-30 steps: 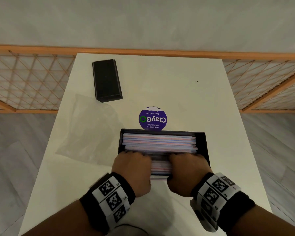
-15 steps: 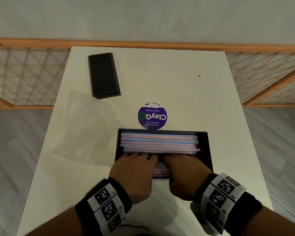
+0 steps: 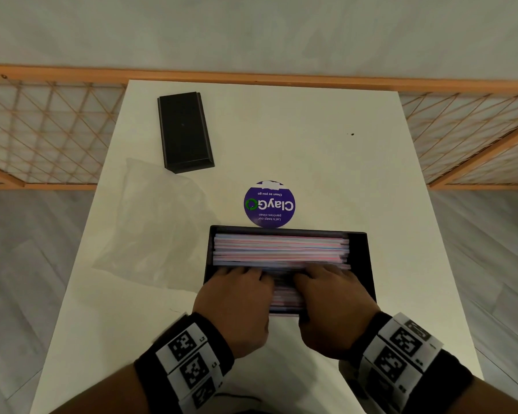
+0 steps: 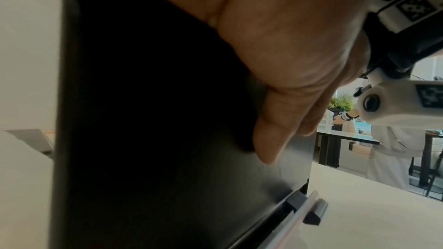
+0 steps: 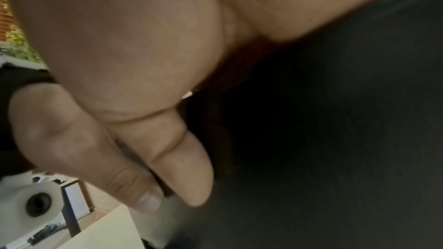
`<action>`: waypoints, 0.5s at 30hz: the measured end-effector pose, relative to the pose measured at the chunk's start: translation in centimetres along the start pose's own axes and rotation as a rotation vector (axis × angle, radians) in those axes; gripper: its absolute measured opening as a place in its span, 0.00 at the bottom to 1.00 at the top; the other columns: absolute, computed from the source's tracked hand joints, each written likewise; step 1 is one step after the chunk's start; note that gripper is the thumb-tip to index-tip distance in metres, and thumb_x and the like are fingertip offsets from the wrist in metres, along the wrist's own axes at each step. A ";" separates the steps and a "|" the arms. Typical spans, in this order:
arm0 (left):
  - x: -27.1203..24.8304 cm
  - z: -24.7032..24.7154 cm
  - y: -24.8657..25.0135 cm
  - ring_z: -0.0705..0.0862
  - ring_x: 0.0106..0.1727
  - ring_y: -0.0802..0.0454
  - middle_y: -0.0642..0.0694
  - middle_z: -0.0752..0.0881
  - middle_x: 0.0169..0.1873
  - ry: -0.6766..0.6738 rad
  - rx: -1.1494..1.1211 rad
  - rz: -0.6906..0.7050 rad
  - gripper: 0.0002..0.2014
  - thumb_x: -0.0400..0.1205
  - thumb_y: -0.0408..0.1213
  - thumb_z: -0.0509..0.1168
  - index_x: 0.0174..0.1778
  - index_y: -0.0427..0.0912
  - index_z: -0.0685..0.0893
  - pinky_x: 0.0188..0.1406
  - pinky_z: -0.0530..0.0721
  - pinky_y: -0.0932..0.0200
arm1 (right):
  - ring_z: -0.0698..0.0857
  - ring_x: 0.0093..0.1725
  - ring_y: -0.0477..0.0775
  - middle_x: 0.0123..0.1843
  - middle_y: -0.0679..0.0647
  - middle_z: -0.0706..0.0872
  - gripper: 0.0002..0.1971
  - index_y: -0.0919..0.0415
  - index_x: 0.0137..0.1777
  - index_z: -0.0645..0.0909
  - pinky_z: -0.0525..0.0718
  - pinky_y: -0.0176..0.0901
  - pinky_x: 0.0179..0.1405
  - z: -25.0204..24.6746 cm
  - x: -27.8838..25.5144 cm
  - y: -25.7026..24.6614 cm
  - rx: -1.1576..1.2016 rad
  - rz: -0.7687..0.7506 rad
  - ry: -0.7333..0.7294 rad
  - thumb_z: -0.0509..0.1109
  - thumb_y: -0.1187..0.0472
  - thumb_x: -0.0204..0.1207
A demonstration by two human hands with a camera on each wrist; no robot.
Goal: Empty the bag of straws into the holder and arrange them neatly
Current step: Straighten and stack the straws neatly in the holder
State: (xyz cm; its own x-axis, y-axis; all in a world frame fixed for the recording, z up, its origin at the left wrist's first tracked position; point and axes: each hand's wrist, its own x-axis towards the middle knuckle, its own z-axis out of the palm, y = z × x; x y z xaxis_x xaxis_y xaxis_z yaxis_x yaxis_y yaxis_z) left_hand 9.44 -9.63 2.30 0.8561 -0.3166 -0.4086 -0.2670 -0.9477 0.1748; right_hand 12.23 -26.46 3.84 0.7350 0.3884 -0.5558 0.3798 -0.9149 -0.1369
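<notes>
The black holder (image 3: pixel 363 264) sits on the white table near its front edge, just below a purple sticker. Pink, blue and white straws (image 3: pixel 281 249) lie side by side inside it, running left to right. My left hand (image 3: pixel 237 297) and right hand (image 3: pixel 332 300) cover the holder's near side, with fingers laid flat on the nearest straws. In the left wrist view my thumb (image 4: pixel 275 135) rests against the holder's dark outer wall (image 4: pixel 155 139). The right wrist view shows that thumb (image 5: pixel 182 168) against the same wall (image 5: pixel 311 139). The clear plastic bag (image 3: pixel 150 228) lies flat and empty left of the holder.
A black lid (image 3: pixel 184 131) lies at the table's far left. The round purple sticker (image 3: pixel 269 204) is stuck to the table (image 3: pixel 326 144) behind the holder. An orange lattice railing (image 3: pixel 42 130) runs along the far edge and both sides.
Both hands' fingers have slid forward over the near straws, spreading flatter across them. The holder, bag and lid have stayed where they were.
</notes>
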 end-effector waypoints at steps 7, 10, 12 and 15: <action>0.1 -0.2 0.5 0.77 0.69 0.47 0.49 0.77 0.67 -0.009 -0.011 -0.004 0.19 0.81 0.48 0.63 0.69 0.52 0.77 0.73 0.75 0.49 | 0.75 0.68 0.57 0.65 0.47 0.79 0.22 0.48 0.64 0.78 0.69 0.50 0.72 0.0 0.0 -0.6 -0.008 -0.004 0.001 0.64 0.52 0.69; 0.4 -0.1 0.6 0.74 0.69 0.47 0.48 0.73 0.67 -0.014 -0.007 -0.011 0.17 0.81 0.48 0.63 0.66 0.52 0.81 0.71 0.76 0.49 | 0.73 0.68 0.58 0.66 0.49 0.75 0.21 0.48 0.63 0.80 0.71 0.51 0.71 -0.1 0.2 -0.6 0.004 -0.002 -0.030 0.64 0.52 0.68; 0.3 -0.1 0.5 0.76 0.69 0.49 0.50 0.76 0.66 -0.008 -0.013 -0.012 0.17 0.82 0.48 0.63 0.66 0.52 0.81 0.72 0.75 0.51 | 0.77 0.66 0.57 0.63 0.47 0.79 0.21 0.47 0.63 0.80 0.72 0.50 0.71 -0.1 0.3 -0.6 0.023 -0.004 -0.037 0.64 0.52 0.68; 0.1 -0.1 0.6 0.78 0.68 0.50 0.51 0.81 0.65 0.013 0.001 -0.001 0.18 0.82 0.48 0.63 0.69 0.53 0.79 0.73 0.73 0.53 | 0.81 0.64 0.57 0.61 0.45 0.84 0.20 0.48 0.62 0.79 0.73 0.48 0.69 -0.2 0.1 -0.6 0.050 -0.005 -0.005 0.64 0.53 0.68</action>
State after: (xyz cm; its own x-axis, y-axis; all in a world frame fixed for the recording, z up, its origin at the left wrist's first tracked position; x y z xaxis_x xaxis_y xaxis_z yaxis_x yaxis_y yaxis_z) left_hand 9.41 -10.20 2.50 0.8619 -0.3154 -0.3971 -0.2670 -0.9480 0.1734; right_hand 12.19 -25.82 3.99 0.7300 0.3926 -0.5594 0.3552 -0.9173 -0.1802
